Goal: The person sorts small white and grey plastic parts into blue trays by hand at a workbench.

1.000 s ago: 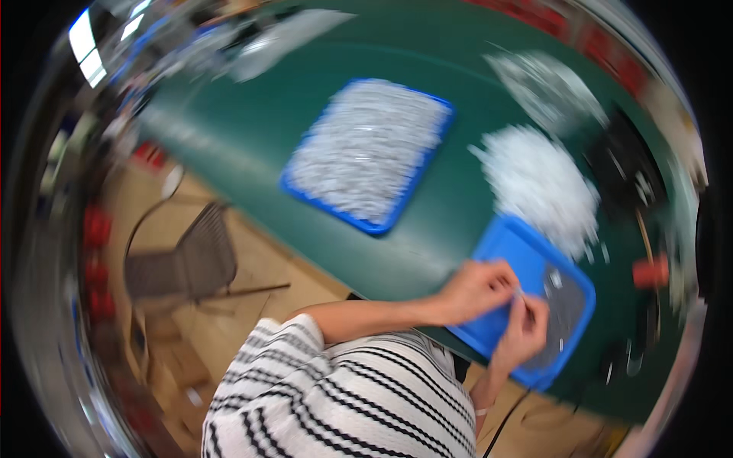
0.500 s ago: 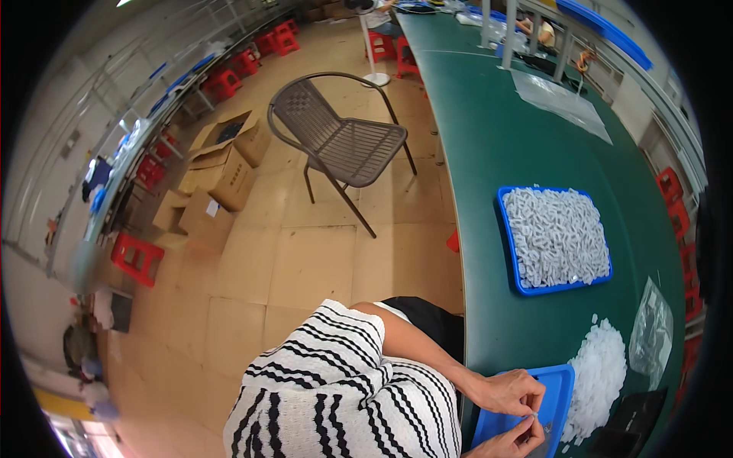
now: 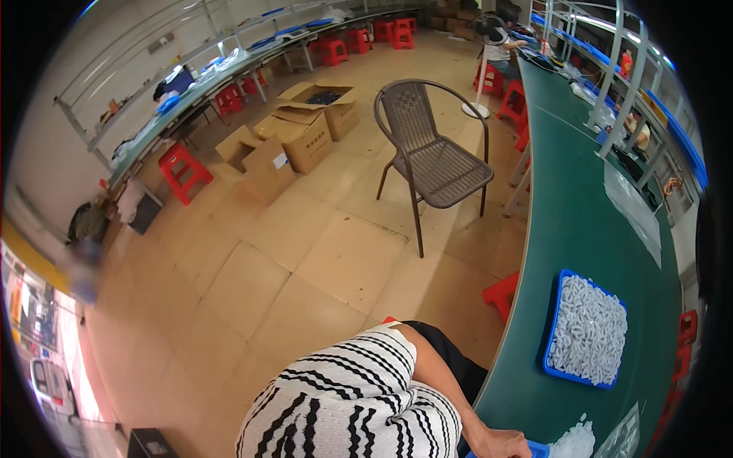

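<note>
My left hand [image 3: 500,443] shows at the lower edge, over a blue tray [image 3: 539,449] of which only a corner is in view. Its fingers look curled together; their tips and whatever they pinch are cut off by the picture's edge. My right hand is out of the picture. Just right of the tray lies a pile of small whitish translucent pieces [image 3: 574,441]. Farther up the table stands a blue tray heaped with pale grey ring-like parts [image 3: 588,328].
The green table [image 3: 550,229] runs along the right. Clear plastic bags [image 3: 622,433] lie on it. A brown metal armchair [image 3: 435,153] stands on the tiled floor, with open cardboard boxes [image 3: 301,141] behind it and red stools [image 3: 183,172] around. A person sits at the far end.
The view has swung up and left, so the table and trays sit lower and farther right. My right hand and most of the near tray have left the picture.
</note>
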`<move>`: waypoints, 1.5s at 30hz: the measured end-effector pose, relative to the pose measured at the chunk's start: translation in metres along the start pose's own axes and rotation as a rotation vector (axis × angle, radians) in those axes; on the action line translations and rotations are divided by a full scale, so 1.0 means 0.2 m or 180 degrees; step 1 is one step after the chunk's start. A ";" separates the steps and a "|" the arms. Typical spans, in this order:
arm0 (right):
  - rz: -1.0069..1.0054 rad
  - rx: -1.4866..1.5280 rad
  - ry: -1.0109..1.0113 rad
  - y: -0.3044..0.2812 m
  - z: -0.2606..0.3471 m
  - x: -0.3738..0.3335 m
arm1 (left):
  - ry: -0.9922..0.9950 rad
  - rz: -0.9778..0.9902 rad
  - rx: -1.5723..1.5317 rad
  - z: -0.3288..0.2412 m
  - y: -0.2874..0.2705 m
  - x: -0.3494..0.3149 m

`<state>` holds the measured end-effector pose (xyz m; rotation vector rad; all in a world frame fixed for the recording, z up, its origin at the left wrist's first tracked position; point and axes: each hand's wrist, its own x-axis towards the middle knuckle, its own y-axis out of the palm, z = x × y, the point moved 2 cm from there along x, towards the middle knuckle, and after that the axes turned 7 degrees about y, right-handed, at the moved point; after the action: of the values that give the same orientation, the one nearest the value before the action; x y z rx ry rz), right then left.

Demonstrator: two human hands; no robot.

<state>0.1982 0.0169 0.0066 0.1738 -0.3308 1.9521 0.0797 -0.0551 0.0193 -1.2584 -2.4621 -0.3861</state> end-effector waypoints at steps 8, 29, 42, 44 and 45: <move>0.0261 0.0497 0.0439 -0.03 0.03 0.03 | 0.0103 0.0362 -0.0051 0.00 0.02 0.03; -0.0351 0.1011 0.1385 0.00 0.03 -0.06 | -0.2050 0.1771 -0.1031 0.16 -0.02 0.19; -0.0907 0.0520 0.1021 0.15 0.07 -0.11 | -0.1101 0.2110 -0.0352 0.16 -0.11 0.22; -0.0912 0.0492 0.1099 0.16 0.03 -0.14 | -0.1119 0.2248 -0.0314 0.17 -0.12 0.22; -0.0787 0.0230 0.1155 0.16 0.02 -0.15 | -0.0862 0.2386 -0.0044 0.15 -0.12 0.22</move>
<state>0.1801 -0.0224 -0.0033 -0.0905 0.0014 1.7095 0.0307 -0.0256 0.0080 -2.2124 -1.9607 -0.0276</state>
